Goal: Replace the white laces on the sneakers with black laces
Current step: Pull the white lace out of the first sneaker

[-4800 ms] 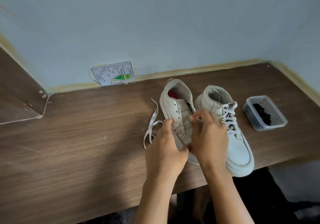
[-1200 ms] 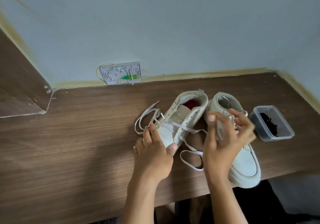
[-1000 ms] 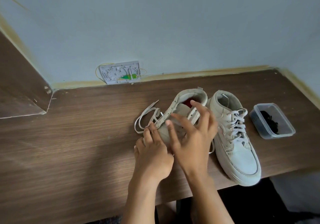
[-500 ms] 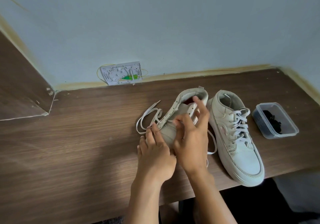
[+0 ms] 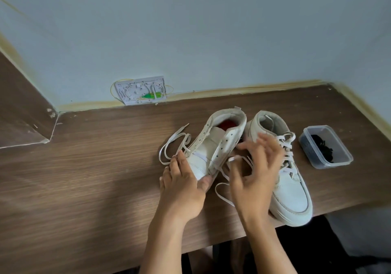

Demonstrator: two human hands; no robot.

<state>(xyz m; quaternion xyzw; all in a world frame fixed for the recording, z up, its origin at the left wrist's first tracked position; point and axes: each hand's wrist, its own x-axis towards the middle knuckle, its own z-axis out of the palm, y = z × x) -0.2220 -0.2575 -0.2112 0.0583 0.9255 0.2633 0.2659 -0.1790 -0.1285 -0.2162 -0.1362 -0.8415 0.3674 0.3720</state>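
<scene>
White leather sneakers sat side by side on a wood-grain table [image 5: 84,189], toes toward the person. Left sneaker [image 5: 213,146] was tipped over to the right w/ its tongue laid open & a red insole showing inside; most eyelets were bare, only a low crossing or two of white lace [image 5: 169,146] remained. One loose end of that lace looped on the table just left of the shoe, the other trailed between the shoes near the table's front edge. Right sneaker [image 5: 289,180] stood upright, fully laced in white.

Left hand [image 5: 182,187] gripped the toe of the left sneaker, fingers lying along its left side & thumb pressed on the right. Right hand [image 5: 254,174] was in the air between the shoes, partly over the right one, fingers spread & blurred; a bit of lace lay across the fingers, but whether it was pinched I couldn't tell.

Black laces [image 5: 321,146] lay bunched in a clear plastic tub [image 5: 342,159], no lid, on the table just right of the right sneaker, not touching it.

Back wall [image 5: 211,30] was pale blue-grey; a white open wiring box [image 5: 140,90] w/ yellow wire & a green part sat at the table's rear edge. No brand or writing was readable on anything, shoes incl.
</scene>
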